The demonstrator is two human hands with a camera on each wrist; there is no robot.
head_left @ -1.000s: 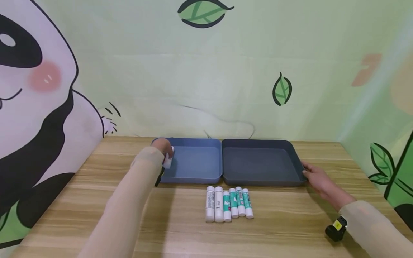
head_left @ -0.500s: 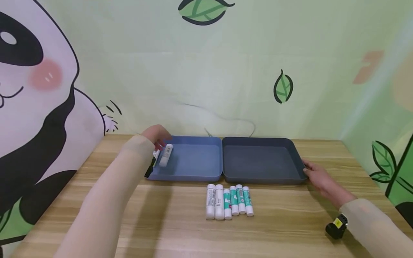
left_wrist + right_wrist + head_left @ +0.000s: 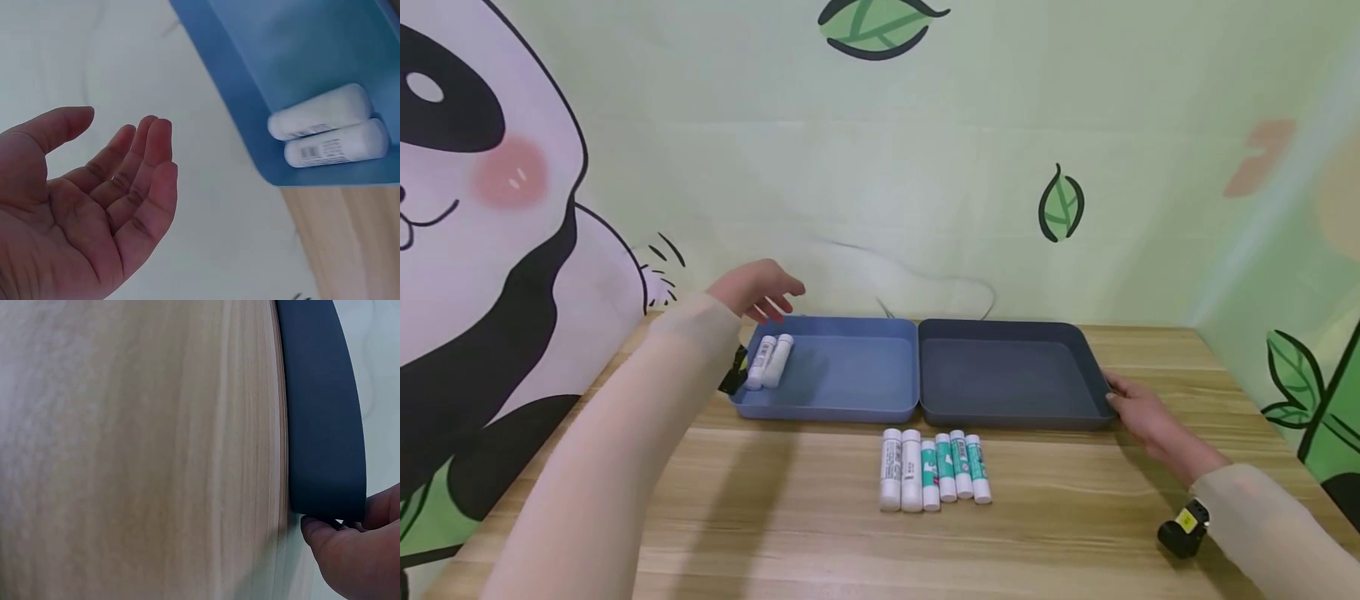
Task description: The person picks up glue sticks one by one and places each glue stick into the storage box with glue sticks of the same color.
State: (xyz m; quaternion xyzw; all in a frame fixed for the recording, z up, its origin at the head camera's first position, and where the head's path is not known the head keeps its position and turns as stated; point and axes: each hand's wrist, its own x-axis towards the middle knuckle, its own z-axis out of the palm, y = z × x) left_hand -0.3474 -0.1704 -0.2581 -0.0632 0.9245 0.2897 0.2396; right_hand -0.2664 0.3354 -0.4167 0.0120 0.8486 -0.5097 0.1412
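Observation:
My left hand (image 3: 760, 290) hangs above the back left edge of the blue tray (image 3: 857, 414), fingers loosely bent and holding nothing. Two white glue sticks lie side by side at that tray's left end: one glue stick (image 3: 762, 362) by the wall, another glue stick (image 3: 778, 362) against it. At the right end of the dark grey tray (image 3: 1015, 417), my right hand (image 3: 1150, 421) holds the outer edge; the right wrist view shows thumb and fingers (image 3: 382, 507) at its corner. In front of the trays lies a row of white glue sticks (image 3: 912, 471) and smaller green-and-white glue sticks (image 3: 945, 468).
The two trays stand side by side along the back of the wooden table (image 3: 1060, 517). Behind them rises a pale green backdrop (image 3: 887, 192) printed with leaves and a panda. Each wrist carries a small black camera (image 3: 1182, 530).
My left hand has let go of a glue stick in the blue tray and moved up and back from it. The released stick now lies beside the other one. My right hand has stayed put.

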